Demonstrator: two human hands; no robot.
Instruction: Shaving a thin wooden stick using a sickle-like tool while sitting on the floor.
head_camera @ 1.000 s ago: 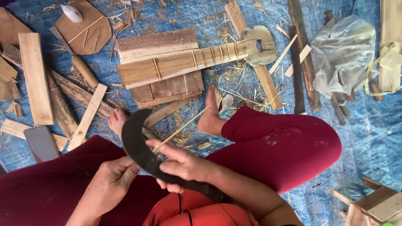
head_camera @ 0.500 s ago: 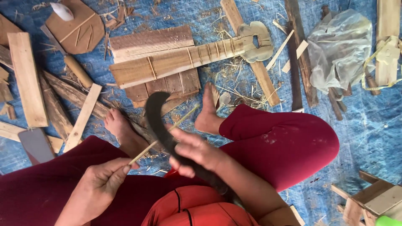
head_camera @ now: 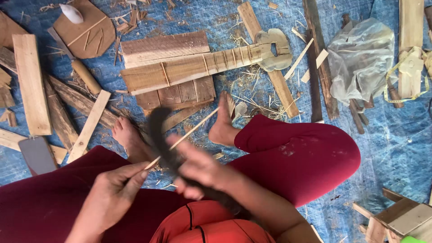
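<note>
1. Now the curved dark blade (head_camera: pixel 157 135), blurred, has swung up along the thin stick (head_camera: pixel 189 132), shaving it.
2. Right hand (head_camera: pixel 202 173) is clamped on the blade's handle.
3. Left hand (head_camera: pixel 114 189) pinches the stick's near end, just beside the blade, above the guitar-shaped wooden piece (head_camera: pixel 198 67).

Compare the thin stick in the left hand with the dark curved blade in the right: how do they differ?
The thin stick is pale, straight and slender; the curved blade is dark, broad and bowed. The stick looks sharp in the frame, while the blade is motion-blurred. The left hand pinches the stick at its lower end; the right hand wraps the blade. Both cross above the person's lap.
</note>
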